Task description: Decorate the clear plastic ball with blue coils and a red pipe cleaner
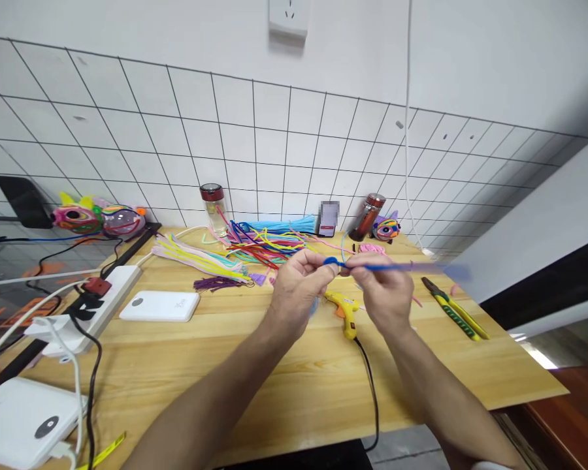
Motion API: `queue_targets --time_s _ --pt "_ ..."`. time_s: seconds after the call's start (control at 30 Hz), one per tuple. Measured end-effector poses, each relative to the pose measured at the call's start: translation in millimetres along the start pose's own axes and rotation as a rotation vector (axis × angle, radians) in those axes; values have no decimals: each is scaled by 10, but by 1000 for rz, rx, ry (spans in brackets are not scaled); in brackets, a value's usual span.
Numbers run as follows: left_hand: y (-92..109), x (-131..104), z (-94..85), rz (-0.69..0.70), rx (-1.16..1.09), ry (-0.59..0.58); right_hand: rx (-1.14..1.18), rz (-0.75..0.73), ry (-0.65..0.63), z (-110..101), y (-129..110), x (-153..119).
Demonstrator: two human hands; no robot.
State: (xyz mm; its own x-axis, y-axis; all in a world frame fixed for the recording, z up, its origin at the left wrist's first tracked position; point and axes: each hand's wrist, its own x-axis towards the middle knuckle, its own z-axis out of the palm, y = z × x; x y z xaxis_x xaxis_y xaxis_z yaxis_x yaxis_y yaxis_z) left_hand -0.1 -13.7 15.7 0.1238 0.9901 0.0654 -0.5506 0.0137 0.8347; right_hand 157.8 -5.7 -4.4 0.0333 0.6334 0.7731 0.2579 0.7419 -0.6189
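The fingers of our left hand (294, 290) and right hand (387, 294) pinch the bendy blue stick (331, 261). If we pull too hard, it could slip out and uncurl.

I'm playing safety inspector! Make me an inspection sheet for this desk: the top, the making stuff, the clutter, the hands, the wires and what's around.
Surface: wood-grain tabletop.
Job's things: blue stem, curled at one end, blurred at the other; pile of coloured stems, yellow glue gun and pliers on the table.
Clutter: white power bank, phone, glass bottle, reddish flask.
Hands: left hand pinches the curled end; right hand grips the straight part.
Cables: black cord from the glue gun; black and white cables around the power strip.
Surroundings: white wall with dark grid lines, socket above.
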Motion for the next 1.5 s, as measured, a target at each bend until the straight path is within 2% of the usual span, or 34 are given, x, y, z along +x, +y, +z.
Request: queue_targets --time_s 0.1,0.17,0.2,0.27,0.4,0.53,0.7,0.8,0.87,0.9,0.97,1.03,1.07,1.17,1.27,1.33,1.4,1.5 --pt "-13 -13 -1 -47 -6 -78 406 453 -147 -55 22 149" --pt "-10 -18 -2 -60 -17 -107 564 643 -263 -69 29 237" --pt "-5 -19 -3 -65 -21 -112 605 690 -289 -74 28 267" --pt "5 -14 -9 -76 -22 -106 629 705 -280 -93 21 288" --pt "-14 15 -33 -87 29 -101 505 603 -192 -182 10 199" --pt "-76 18 -40 -96 118 -134 233 400 -16 -282 20 44" --pt "-148 -44 8 -163 224 -181 4 182 37 -325 -38 -101" --pt "-208 -53 32 -178 237 -157 -24 80 197 -344 -99 -99" --pt "-238 -45 34 -179 226 -153 53 135 240 -405 -105 -44" --pt "-243 -40 30 -178 216 -157 72 203 192 -460 -88 -6" --pt "-232 -34 16 -178 201 -176 5 356 -28 -627 -10 67" --pt "-199 -35 0 -178 196 -195 -193 480 -275 -862 128 119" --pt "-181 -36 -6 -179 197 -205 -330 538 -349 -996 216 132" --pt "-148 -34 -17 -190 205 -225 -887 746 -443 -1403 518 133" --pt "-160 -22 -24 -204 210 -241 -1071 903 -427 -1717 790 97" --pt "-176 -14 -31 -202 210 -245 -1130 979 -393 -1834 910 62" --pt "-185 -8 -36 -195 213 -244 -1151 1012 -362 -1855 964 20" --pt "-177 -3 -38 -194 228 -246 -1077 943 -341 -1691 897 -42"
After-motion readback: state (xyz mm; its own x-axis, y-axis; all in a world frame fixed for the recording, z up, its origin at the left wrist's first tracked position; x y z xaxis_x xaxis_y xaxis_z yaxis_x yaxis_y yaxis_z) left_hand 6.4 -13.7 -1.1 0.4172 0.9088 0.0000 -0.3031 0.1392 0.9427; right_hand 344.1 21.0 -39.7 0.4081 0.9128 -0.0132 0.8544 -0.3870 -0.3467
